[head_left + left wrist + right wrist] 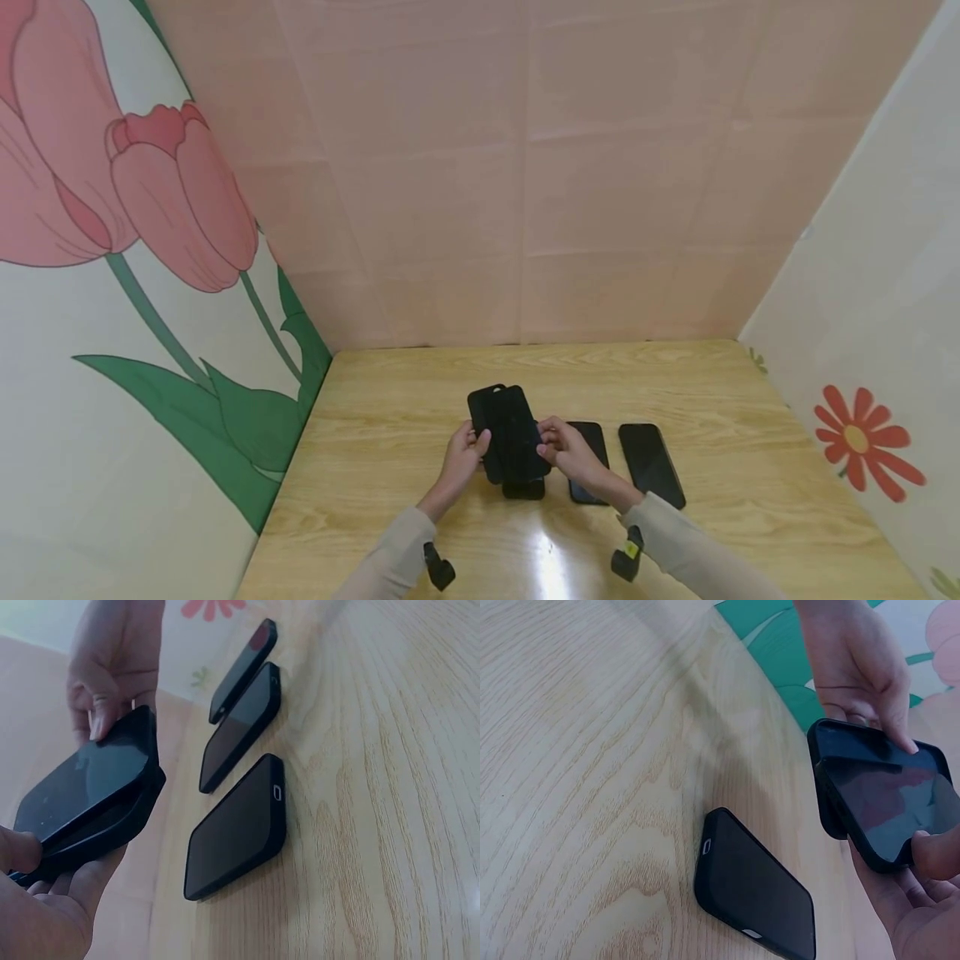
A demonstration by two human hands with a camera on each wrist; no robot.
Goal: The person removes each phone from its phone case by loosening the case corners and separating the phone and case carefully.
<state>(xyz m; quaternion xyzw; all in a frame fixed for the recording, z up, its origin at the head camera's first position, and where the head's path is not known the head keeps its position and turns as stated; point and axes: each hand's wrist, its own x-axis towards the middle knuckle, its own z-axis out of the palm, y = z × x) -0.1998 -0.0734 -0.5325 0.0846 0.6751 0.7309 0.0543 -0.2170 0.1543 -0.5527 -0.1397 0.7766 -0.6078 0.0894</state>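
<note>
A dark glossy phone (97, 776) and a black phone case (124, 825) are held together above the table, with a gap between them at one edge. In the head view the case (482, 408) shows its camera cut-out at the upper left, and the phone (517, 425) overlaps it. My left hand (462, 458) grips the case's left side, thumb on top. The right hand (572, 457) pinches the phone's right edge between thumb and fingers. Below them a cased phone (757, 889) lies on the table, partly hidden in the head view.
Two more dark phones lie to the right on the wooden table (375, 400): a middle phone (590, 450), partly behind the right hand, and an outer phone (651, 462). A pink sheet (517, 208) hangs at the back, with painted walls either side.
</note>
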